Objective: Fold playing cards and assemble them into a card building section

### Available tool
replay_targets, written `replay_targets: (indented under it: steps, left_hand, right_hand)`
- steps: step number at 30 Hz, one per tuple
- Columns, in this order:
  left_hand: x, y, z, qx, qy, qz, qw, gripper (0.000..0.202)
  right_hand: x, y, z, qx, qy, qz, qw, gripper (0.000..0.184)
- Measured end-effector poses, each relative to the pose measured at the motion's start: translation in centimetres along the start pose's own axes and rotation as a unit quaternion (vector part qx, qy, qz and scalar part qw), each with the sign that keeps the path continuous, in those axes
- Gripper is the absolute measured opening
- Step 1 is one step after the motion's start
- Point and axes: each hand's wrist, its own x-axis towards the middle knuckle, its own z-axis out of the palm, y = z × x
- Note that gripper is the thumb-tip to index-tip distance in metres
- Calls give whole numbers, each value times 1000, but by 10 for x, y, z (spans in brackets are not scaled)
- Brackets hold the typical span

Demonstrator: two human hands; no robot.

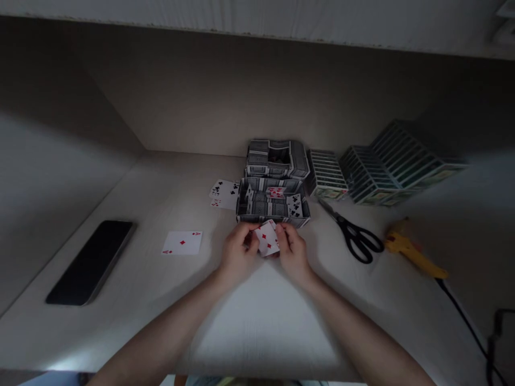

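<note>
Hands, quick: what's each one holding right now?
Left hand: closed, pinching the left side of a diamond card.
Right hand: closed, pinching that card's right side.

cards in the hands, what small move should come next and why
Perhaps square up the cards: their edges look slightly uneven, and the left hand and right hand hold them from opposite sides.

Both forearms bare, in from bottom edge, angled inward to mid-view. Left forearm [173,321] slants up-right, right forearm [358,327] up-left. Left hand [236,251] and right hand [294,253] near each other, apart, thumbs facing inward. Fingers curled, both in a pinch grip. Wrists roughly level.
</note>
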Motion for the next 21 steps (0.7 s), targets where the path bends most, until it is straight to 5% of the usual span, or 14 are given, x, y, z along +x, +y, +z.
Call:
replay_targets:
  steps: [5, 16, 21]
  left_hand:
    - [2, 0, -4, 31, -12, 50, 998, 19]
    - [3, 4, -5, 23, -28, 111, 993, 25]
    - [2, 7, -3, 3, -32, 53, 998, 34]
  right_hand:
    - [3, 0, -2, 26, -59, 10, 998, 32]
    - [12, 0, -4, 62, -85, -1, 995, 28]
    - [9, 1, -4, 49, -78, -21, 996, 23]
